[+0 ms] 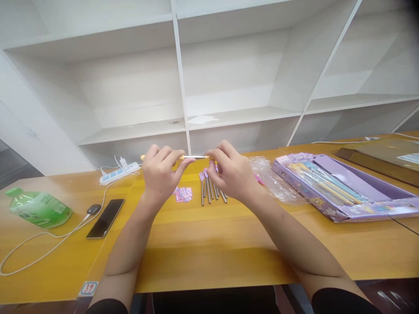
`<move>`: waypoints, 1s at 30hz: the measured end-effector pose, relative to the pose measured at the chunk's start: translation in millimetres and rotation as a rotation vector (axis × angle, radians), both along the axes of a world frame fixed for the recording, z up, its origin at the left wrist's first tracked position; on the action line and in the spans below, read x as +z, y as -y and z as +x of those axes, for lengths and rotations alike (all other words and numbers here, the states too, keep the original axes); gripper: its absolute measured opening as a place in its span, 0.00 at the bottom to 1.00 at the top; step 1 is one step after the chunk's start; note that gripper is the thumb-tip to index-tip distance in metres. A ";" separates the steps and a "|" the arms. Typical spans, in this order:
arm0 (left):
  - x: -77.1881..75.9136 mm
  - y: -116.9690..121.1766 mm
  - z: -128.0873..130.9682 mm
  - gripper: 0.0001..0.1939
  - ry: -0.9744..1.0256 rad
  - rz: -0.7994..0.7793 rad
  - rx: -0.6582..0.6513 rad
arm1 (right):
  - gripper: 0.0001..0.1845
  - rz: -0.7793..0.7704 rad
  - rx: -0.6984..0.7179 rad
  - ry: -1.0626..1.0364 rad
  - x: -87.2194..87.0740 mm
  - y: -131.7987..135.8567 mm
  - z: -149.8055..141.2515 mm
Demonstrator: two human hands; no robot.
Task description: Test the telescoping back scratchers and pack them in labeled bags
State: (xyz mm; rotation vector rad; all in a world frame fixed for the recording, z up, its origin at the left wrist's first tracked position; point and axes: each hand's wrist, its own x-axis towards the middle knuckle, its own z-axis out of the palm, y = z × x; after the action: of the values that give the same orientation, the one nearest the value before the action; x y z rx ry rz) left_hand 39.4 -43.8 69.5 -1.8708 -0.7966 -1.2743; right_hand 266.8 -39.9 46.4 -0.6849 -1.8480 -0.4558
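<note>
My left hand (161, 172) is closed around the yellow barrel of a slim pen (194, 157), held level above the table. My right hand (229, 170) pinches the small yellow piece at the pen's other end. Between the two hands a thin silvery length shows. Below my right hand lies a group of silver metal tubes (209, 192) with purple tops, partly hidden by the fingers. Small pink and purple cards (183, 194) lie beneath the gap between my hands.
On the right stand a purple box (334, 213) with packed pens and crumpled clear plastic (275, 183). A brown carton (379, 152) lies behind. On the left are a green bottle (39, 207), a phone (105, 219) and a power strip (119, 173). White shelves (229, 120) rise behind.
</note>
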 end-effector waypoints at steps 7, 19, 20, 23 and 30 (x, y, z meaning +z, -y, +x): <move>-0.9 -0.5 0.9 0.14 0.013 -0.003 0.009 | 0.09 -0.011 -0.002 0.003 -0.5 -0.6 0.4; 1.6 0.9 -1.5 0.14 0.000 -0.002 0.006 | 0.12 0.002 -0.048 0.050 -1.0 -3.3 -0.8; 2.1 1.0 -2.2 0.14 -0.001 -0.004 0.009 | 0.12 0.009 -0.049 0.061 -0.5 -3.2 -0.6; 4.8 1.9 -5.4 0.14 -0.014 0.004 0.021 | 0.12 0.027 -0.063 0.108 2.1 -1.9 1.4; 12.4 3.9 -17.4 0.13 -0.048 0.004 0.005 | 0.18 0.053 -0.110 0.199 6.4 2.2 8.6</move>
State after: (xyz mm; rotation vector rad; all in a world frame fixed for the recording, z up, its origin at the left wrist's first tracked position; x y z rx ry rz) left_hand 22.1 -47.7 81.9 -1.8877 -0.7728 -1.2226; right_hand 275.4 -42.1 52.9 -0.7286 -1.9827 -0.6626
